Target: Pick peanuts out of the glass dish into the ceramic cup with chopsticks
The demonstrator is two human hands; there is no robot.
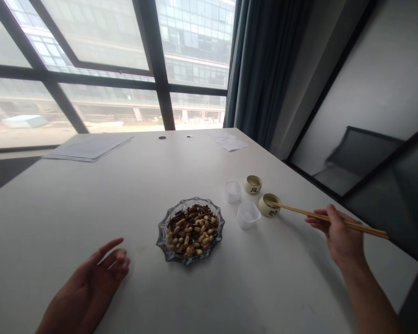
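Observation:
My right hand (343, 234) is closed around a pair of wooden chopsticks (306, 213). Their tips reach into the nearer cream cup (270, 206), which has a dark character on its side; whether they pinch anything inside cannot be made out. A matching cup (252, 184) stands just behind it. Left of the cups are two clear plastic containers, a nearer one (248, 215) and a farther one (233, 192). A glass dish (162, 243) with a scalloped rim holds peanuts (188, 234) and dark sunflower seeds (191, 213). To its left, my left hand (95, 278) rests with loosely spread fingers, holding nothing.
Everything stands on a white table (142, 181). A stack of papers (90, 146) lies at the far left, and a crumpled sheet (229, 141) at the far right. Two round cable holes sit near the back edge. Beyond are windows and a dark curtain (261, 69).

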